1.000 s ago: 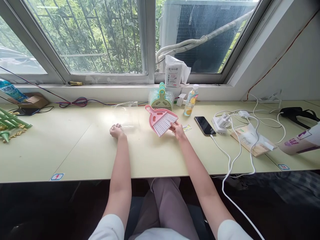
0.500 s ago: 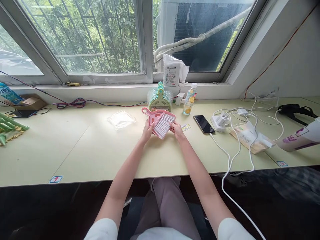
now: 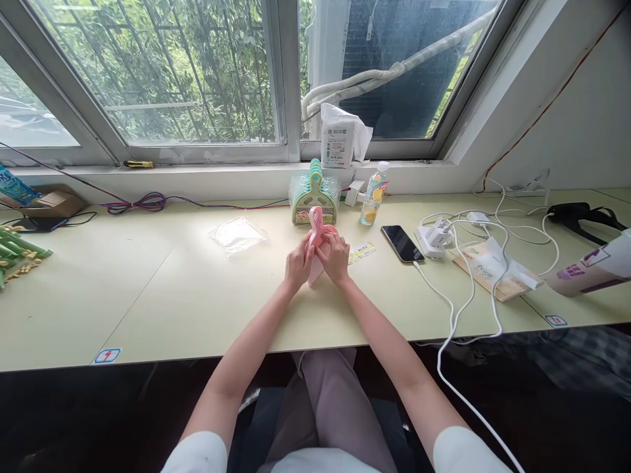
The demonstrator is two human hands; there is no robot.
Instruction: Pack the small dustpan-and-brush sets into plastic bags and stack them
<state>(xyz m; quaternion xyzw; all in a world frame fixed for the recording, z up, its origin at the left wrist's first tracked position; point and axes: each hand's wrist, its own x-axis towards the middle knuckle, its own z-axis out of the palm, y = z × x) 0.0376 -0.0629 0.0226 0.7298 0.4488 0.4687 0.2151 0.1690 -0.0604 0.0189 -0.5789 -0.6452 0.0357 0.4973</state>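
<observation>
A pink mini dustpan and brush set (image 3: 317, 220) is turned edge-on, its handles pointing up and away from me. My left hand (image 3: 298, 264) is closed on its left side. My right hand (image 3: 334, 256) wraps round the right side, fingers over the upper part near the handles. Between the hands a strip of the pale bristles shows; the rest is hidden by my fingers. Just behind stands a wrapped stack of green dustpan sets (image 3: 315, 197). A yellow-and-white label strip (image 3: 362, 253) lies right of my right hand.
Left of my hands lies a clear plastic bag (image 3: 239, 235). To the right are a bottle (image 3: 374, 195), a phone (image 3: 402, 244) on a charging cable, a power strip (image 3: 434, 238), a tissue pack (image 3: 497, 269) and loose white cables. A tissue packet (image 3: 339, 139) sits on the windowsill.
The pink set has turned from lying flat, bristles facing up, to edge-on with handles upward. My right hand has moved left and up over it, uncovering more of the label strip.
</observation>
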